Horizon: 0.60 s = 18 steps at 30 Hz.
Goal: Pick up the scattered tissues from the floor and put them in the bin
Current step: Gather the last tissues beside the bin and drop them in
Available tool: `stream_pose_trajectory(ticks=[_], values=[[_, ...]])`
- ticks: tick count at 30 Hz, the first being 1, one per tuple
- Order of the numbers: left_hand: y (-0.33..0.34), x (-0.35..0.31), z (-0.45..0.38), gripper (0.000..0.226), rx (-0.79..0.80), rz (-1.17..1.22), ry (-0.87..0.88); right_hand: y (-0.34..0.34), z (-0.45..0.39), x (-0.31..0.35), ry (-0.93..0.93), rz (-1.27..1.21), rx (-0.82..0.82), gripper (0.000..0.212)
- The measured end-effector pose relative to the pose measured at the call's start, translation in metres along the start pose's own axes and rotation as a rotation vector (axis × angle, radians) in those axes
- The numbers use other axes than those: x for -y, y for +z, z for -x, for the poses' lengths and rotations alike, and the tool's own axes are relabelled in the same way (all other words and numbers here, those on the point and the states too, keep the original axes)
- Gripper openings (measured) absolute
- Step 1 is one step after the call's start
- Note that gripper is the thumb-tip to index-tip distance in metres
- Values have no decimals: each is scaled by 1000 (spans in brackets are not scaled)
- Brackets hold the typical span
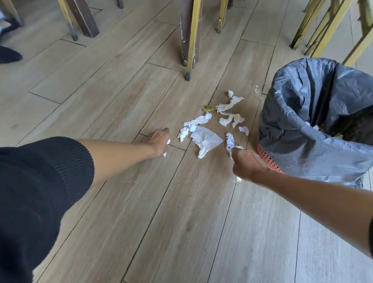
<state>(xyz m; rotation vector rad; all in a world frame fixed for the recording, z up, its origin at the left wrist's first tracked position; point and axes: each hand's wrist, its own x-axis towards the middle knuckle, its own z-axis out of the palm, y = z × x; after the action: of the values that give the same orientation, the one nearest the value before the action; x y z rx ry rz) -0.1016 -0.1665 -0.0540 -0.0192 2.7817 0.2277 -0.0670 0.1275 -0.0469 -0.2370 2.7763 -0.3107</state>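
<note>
Several crumpled white tissues [205, 140] lie scattered on the wooden floor left of the bin [291, 108], an orange basket lined with a grey plastic bag. My left hand [158, 141] is curled around a small white tissue at the left edge of the pile. My right hand [248, 165] grips tissue too, with one crumpled piece [230, 141] sticking out above the fist and a scrap showing below it. A yellow-green wrapper [210, 108] lies among the farther tissues.
Wooden and yellow chair and table legs [190, 33] stand beyond the pile and behind the bin. Another person's dark shoe [5, 54] is at the far left. Bare floorboards stretch in front of me.
</note>
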Motion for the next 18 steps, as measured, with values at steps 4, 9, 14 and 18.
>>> stream_pose_trajectory(ticks=[4,9,14,18], values=[[-1,-1,-2,34,-30,-35,-36,-4,-3,1,-18,-16,2,11],[2,8,-14,31,-79,-37,-62,-3,-3,4,-73,56,-21,30],[15,11,-26,52,-21,52,-111,5,-2,2,8,156,34,50],[24,6,-36,53,55,101,-190,6,-7,-13,65,127,7,35]])
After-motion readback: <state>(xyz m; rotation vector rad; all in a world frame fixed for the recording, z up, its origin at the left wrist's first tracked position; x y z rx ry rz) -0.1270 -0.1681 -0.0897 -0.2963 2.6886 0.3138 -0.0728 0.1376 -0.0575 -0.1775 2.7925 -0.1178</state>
